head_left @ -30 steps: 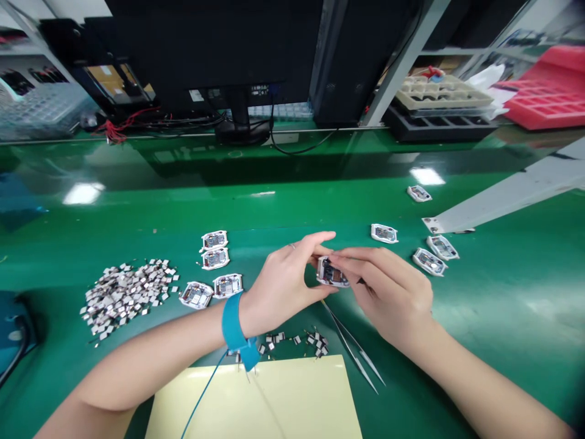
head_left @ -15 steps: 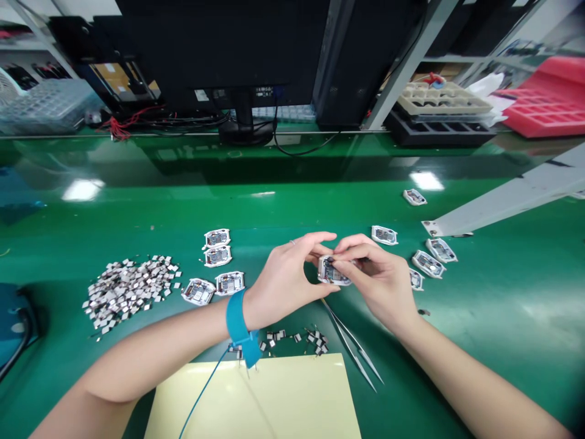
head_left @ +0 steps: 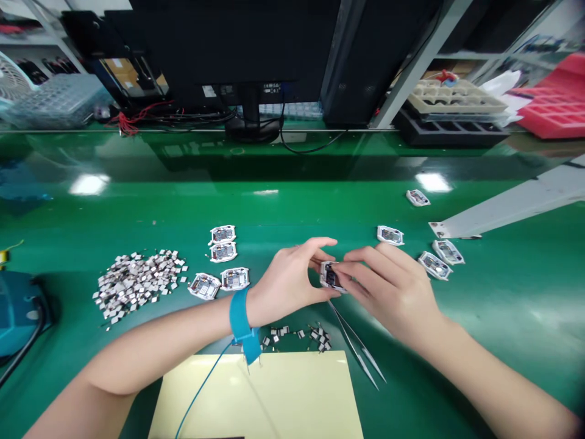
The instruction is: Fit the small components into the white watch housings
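Observation:
My left hand (head_left: 287, 280) holds a small white watch case (head_left: 326, 281) between the thumb and fingers, with its open side up. A dark area shows inside the case. A blue wrist strap with a cord is on my left wrist. My right hand (head_left: 393, 286) has its fingertips pressed together at the case's right side; what they pinch, if anything, is hidden. Just below the hands, metal tweezers (head_left: 359, 344) lie on the green table, beside a few small silvery parts (head_left: 320, 337).
Several white cases with circuit boards lie left (head_left: 235, 278) and right (head_left: 434, 266). A heap of small silvery parts (head_left: 139, 280) is farther left. A yellow sheet (head_left: 260, 396) lies in front. A monitor (head_left: 223, 49) stands behind; a white metal brace (head_left: 512, 198) slants in from the right.
Inside the held case, the circuit board showed earlier; now a dark area shows there. My right hand has shifted slightly right and turned. The whole view has moved a little.

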The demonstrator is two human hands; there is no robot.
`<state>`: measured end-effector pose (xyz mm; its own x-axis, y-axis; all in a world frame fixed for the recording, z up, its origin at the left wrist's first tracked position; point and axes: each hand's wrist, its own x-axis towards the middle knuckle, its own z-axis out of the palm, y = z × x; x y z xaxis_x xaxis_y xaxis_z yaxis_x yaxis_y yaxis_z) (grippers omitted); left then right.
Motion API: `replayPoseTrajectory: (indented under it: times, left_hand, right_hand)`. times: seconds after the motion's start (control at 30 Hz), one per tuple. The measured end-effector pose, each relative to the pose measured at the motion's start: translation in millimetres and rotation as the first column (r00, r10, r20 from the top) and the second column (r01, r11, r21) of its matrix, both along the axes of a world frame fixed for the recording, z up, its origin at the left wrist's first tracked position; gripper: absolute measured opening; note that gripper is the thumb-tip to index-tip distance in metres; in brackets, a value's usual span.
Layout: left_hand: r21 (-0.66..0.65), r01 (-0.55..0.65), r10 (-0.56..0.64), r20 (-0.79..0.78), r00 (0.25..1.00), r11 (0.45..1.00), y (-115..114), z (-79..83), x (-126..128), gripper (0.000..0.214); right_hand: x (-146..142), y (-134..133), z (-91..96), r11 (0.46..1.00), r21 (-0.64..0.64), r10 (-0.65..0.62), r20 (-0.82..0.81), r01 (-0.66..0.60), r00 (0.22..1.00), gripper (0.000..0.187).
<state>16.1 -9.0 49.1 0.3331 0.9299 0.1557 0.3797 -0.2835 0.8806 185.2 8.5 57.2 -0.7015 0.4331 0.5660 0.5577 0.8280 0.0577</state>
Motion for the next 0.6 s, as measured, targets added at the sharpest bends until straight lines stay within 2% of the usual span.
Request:
replayPoseTrajectory:
  times: [0.13, 0.27, 0.37, 0.47, 0.5, 0.53, 0.57, 0.6]
  left_hand:
    - [0.016, -0.009, 0.01, -0.022, 1.0, 1.0, -4, 0.7, -3, 0.06]
    - [0.042, -0.013, 0.015, -0.028, 0.999, 0.999, -7, -0.1, -2, 0.056]
    - [0.041, 0.0, 0.002, -0.066, 0.998, 0.999, -5, -5.4, -2, 0.055]
    - [0.041, -0.023, 0.029, -0.146, 0.989, 0.999, 0, -18.1, -14, 0.061]
    - [0.05, -0.051, 0.059, -0.186, 0.981, 0.997, 3, -23.4, -22, 0.061]
    - [0.066, -0.081, 0.094, -0.231, 0.968, 0.995, 5, -28.5, -31, 0.059]
    - [0.085, -0.109, 0.128, -0.276, 0.953, 0.99, 6, -33.0, -41, 0.056]
    - [0.105, -0.128, 0.156, -0.318, 0.935, 0.986, 6, -36.5, -51, 0.052]
  right_hand:
    - [-6, 1, 5.4, 0.998, 0.059, -0.003, 0.196, -0.008, 0.981, 0.02]
    - [-14, -1, 12.2, 0.994, 0.061, 0.062, 0.322, -0.086, 0.945, 0.023]
    - [-13, 5, 16.1, 0.989, -0.052, 0.147, 0.385, -0.137, 0.911, 0.026]
    - [8, 38, 16.1, 0.975, -0.206, 0.153, 0.365, -0.081, 0.918, 0.019]
    - [21, 57, 14.4, 0.974, -0.224, 0.083, 0.33, -0.007, 0.94, 0.024]
    - [36, 77, 11.7, 0.964, -0.231, -0.056, 0.299, 0.13, 0.952, 0.036]
    - [52, 99, 7.8, 0.93, -0.231, -0.22, 0.275, 0.287, 0.936, 0.051]
    - [68, 121, 2.9, 0.866, -0.231, -0.382, 0.265, 0.443, 0.885, 0.061]
